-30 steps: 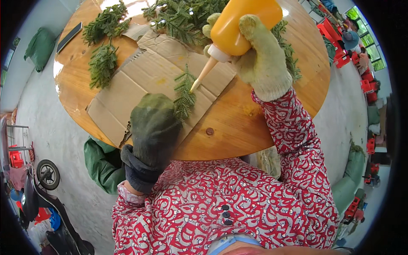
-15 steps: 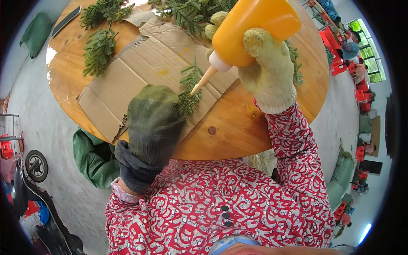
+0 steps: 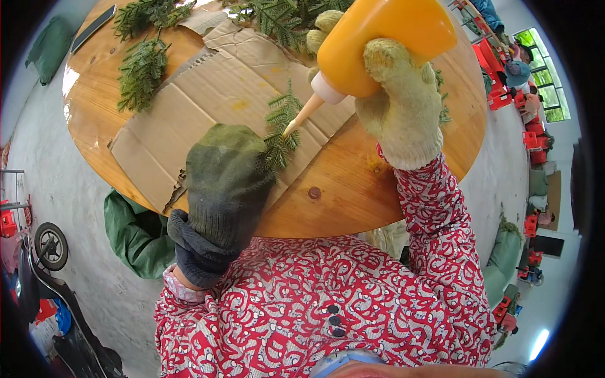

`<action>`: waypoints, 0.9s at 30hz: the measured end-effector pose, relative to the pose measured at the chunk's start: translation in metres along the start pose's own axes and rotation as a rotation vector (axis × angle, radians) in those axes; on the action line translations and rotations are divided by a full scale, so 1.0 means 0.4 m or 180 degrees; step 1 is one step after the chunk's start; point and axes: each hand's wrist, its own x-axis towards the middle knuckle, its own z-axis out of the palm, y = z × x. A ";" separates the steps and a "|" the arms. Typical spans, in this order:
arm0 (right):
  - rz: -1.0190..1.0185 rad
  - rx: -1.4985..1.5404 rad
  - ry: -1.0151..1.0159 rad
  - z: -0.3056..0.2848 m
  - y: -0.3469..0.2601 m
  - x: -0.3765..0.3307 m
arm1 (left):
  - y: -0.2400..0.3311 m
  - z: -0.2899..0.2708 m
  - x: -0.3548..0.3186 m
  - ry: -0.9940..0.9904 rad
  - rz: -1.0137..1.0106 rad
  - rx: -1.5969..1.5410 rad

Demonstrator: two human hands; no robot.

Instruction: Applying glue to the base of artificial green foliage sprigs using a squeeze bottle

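Observation:
In a pale knitted glove, my right hand (image 3: pixel 400 101) is wrapped round an orange squeeze bottle (image 3: pixel 384 47), tilted with its long tapered nozzle pointing down and left. The nozzle tip meets a small green fir sprig (image 3: pixel 282 120). My left hand (image 3: pixel 227 160), in a dark green-grey glove, is closed at the sprig's lower end; its fingertips are hidden behind the glove's back. Under the sprig lies a flat piece of brown cardboard (image 3: pixel 189 116) with some yellow stains.
More fir sprigs (image 3: pixel 142 72) lie on the round wooden table (image 3: pixel 353 183), with others (image 3: pixel 271 22) at its far side. A phone (image 3: pixel 93 29) rests near the left edge. Beside the table sits a green sack (image 3: pixel 135 239); a motorbike (image 3: pixel 53 296) stands at the lower left.
The view has shifted slightly. Both hands, the bottle and the sprig keep nearly the same places, with the nozzle tip still at the sprig.

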 end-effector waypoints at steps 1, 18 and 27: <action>-0.0001 -0.0002 0.0002 0.001 0.000 0.000 | -0.007 0.007 -0.003 0.0109 0.0081 -0.0081; -0.0026 0.0074 0.0070 0.003 -0.004 0.017 | -0.009 0.004 -0.006 0.0192 0.0165 -0.0119; -0.0076 0.0160 0.0220 -0.001 -0.019 0.023 | -0.022 0.018 -0.009 0.0429 0.0381 -0.0128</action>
